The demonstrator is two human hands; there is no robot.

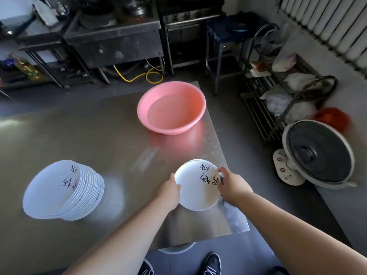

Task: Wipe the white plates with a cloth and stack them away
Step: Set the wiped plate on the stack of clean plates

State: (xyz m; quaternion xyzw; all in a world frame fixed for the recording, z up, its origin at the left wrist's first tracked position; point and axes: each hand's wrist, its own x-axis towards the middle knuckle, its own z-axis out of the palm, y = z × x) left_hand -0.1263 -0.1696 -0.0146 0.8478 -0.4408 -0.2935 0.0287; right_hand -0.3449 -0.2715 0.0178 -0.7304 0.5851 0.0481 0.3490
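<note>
Right of centre in the lower frame, the left hand (170, 192) grips the left rim of a white plate (195, 193). The right hand (232, 185) curls over the plate's right rim, its fingertips blurred. The plate stack (59, 189) sits lower left.

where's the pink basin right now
In the head view, the pink basin sits near the far right edge of the steel table. It is beyond the single plate and to the upper right of the plate stack.
</note>
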